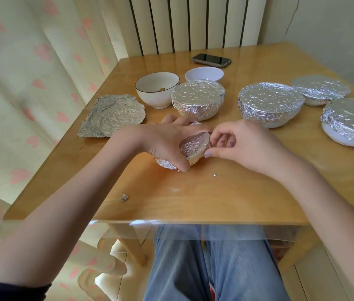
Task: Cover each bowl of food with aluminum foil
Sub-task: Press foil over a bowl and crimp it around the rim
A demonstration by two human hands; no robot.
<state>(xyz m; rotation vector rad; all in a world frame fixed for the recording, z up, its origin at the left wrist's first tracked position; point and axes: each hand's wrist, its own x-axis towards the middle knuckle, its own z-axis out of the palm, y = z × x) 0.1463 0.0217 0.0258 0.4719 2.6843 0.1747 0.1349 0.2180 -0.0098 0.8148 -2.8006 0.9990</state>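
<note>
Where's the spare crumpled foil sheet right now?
In the head view the crumpled foil sheet lies flat on the table's left side, just left of the uncovered black-rimmed bowl and beyond the left hand.

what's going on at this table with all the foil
A person is wrapping bowls in foil. The left hand holds a small foil-covered bowl while the right hand pinches the foil at its rim. Four covered bowls sit behind and to the right. Two open bowls are not yet covered, and a crumpled foil sheet lies at the left.
</note>
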